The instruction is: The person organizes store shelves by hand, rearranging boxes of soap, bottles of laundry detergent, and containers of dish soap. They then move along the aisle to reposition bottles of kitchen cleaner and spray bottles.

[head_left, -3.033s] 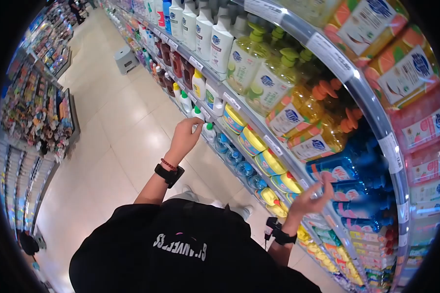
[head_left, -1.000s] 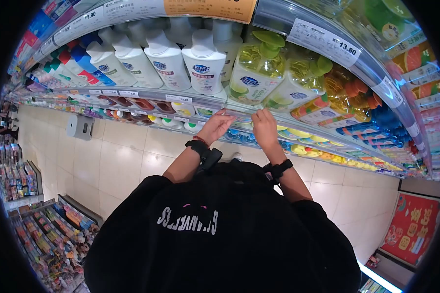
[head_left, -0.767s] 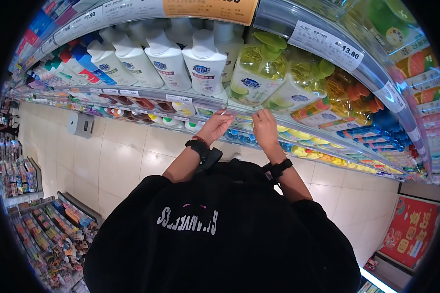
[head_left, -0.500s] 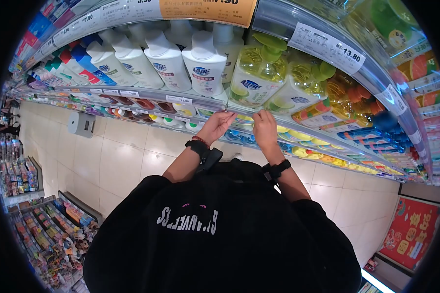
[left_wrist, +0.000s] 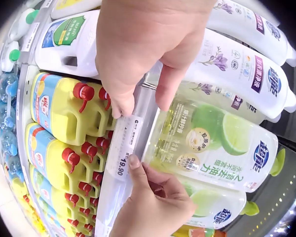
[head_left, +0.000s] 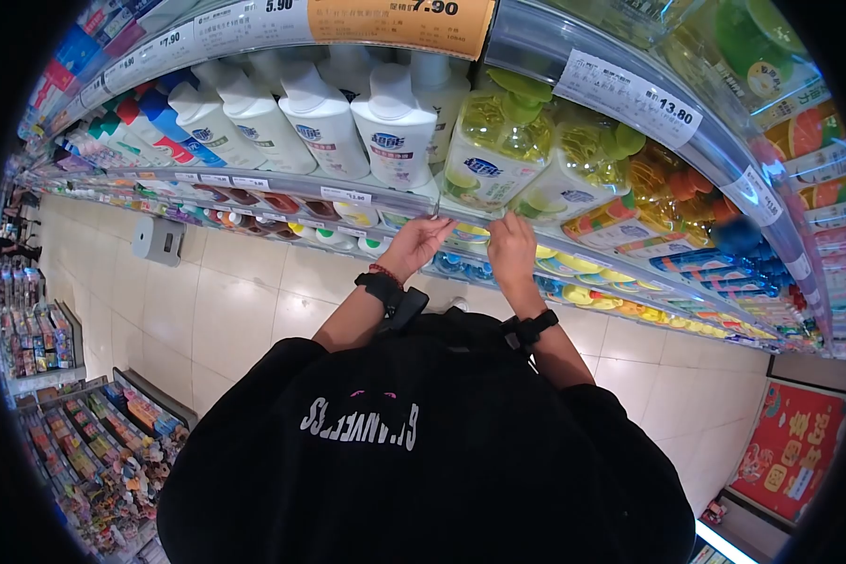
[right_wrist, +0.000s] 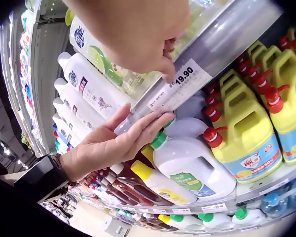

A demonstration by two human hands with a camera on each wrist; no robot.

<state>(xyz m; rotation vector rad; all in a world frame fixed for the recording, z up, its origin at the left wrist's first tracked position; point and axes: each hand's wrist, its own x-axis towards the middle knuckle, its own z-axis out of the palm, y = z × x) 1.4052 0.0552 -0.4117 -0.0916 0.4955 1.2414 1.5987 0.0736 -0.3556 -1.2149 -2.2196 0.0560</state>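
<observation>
A white price tag (right_wrist: pixel 180 84) marked 19.90 sits along the clear shelf-edge rail (left_wrist: pixel 147 111), below pump bottles of dish soap (head_left: pixel 498 155). My left hand (head_left: pixel 415 246), wearing a red bead bracelet, is at the tag's left end. Its fingers (right_wrist: pixel 138 132) reach out straight along the rail's lower side, while the thumb lies over the upper side. Close beside it, my right hand (head_left: pixel 511 250) has curled fingers and pinches at the tag's upper edge, the thumb (left_wrist: pixel 137 170) right by the printed price. Part of the right fingertips is hidden behind the thumb in the left wrist view.
White detergent bottles (head_left: pixel 395 127) stand left of the dish soap. Yellow jugs with red caps (right_wrist: pixel 244 131) fill the shelf below, beside a white green-capped jug (right_wrist: pixel 187 163). A grey stool (head_left: pixel 157 241) stands on the tiled floor (head_left: pixel 235 301); a display rack (head_left: pixel 103 451) is behind.
Three seconds ago the hands were apart, the left low by the shelves, the right beside blue bottles. Both came together at the rail; over the last second they have barely moved.
</observation>
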